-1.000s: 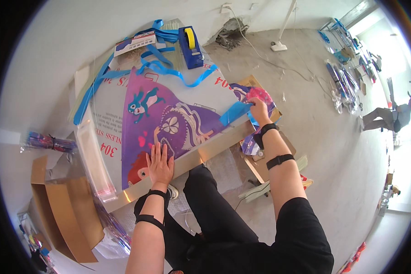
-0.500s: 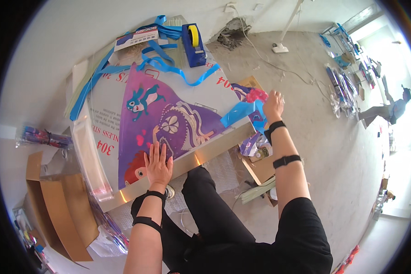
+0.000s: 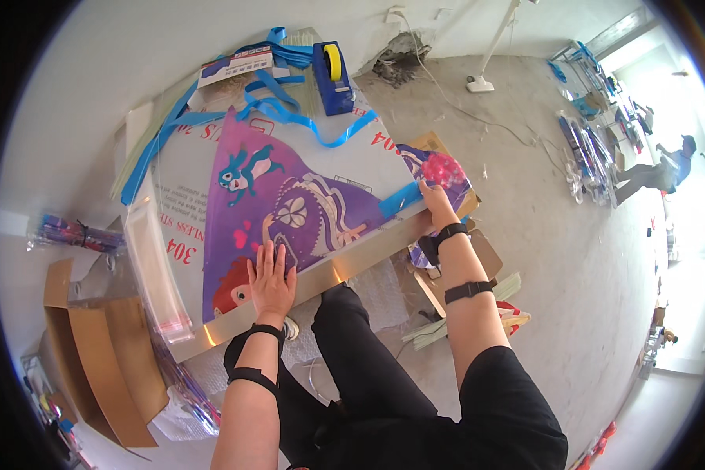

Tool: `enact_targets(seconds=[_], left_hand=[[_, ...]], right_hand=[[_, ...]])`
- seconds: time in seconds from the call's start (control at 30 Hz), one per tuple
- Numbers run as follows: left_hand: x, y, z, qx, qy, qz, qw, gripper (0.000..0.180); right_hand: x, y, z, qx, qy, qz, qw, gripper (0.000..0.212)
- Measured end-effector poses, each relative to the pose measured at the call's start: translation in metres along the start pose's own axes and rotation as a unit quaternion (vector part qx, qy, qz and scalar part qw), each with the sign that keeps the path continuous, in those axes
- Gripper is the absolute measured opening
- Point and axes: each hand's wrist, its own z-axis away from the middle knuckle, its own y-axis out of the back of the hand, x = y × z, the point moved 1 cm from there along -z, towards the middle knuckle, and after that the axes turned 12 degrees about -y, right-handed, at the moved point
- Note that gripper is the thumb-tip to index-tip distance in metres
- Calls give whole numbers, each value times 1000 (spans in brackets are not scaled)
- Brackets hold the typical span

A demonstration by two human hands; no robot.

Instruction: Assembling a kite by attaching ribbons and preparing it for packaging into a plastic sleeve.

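Observation:
A purple, roughly triangular printed sheet [image 3: 313, 200] with cartoon figures lies on the metal-edged work table [image 3: 392, 243]. My left hand [image 3: 272, 286] rests flat on its near left part, fingers stretched out, close to the table's front edge. At the sheet's right corner is a piece of wide blue ribbon [image 3: 399, 200]. My right hand [image 3: 439, 205] is closed at the ribbon's right end, by the table's right corner; its palm side is hidden.
At the table's back stand a blue tape dispenser [image 3: 333, 82] and a small box [image 3: 235, 66], with loose blue ribbon [image 3: 290, 117] around them. Clear plastic sleeves [image 3: 155, 266] lie left. Cardboard boxes [image 3: 106, 352] flank the table. Another person [image 3: 658, 172] stands far right.
My right hand has moved left and in toward the table corner, drawing the raised ribbon end down. My left hand has stayed in place. The far person has shifted posture.

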Motion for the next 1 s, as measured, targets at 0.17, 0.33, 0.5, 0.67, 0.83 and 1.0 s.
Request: enact_targets(seconds=[0.17,0.33,0.5,0.67,0.83,1.0], left_hand=[[2,-2,-3,0,-6,-6,1000,57],[-5,-3,5,-4,1,-18,1000,57],[2,-4,-3,1,-6,-8,1000,57],[3,-2,-4,1,-4,-10,1000,58],[-2,-1,3,1,1,-18,1000,58],[-1,-1,1,7,-3,-19,1000,57]], right_hand=[[11,9,-17,-115,-139,-320,930,42],[-10,17,19,-75,-182,-74,978,34],[8,17,-26,-212,-170,-394,878,30],[-4,16,-39,-166,-166,-675,699,22],[-31,10,12,-274,-147,-723,617,27],[-33,15,40,-321,-90,-733,593,30]])
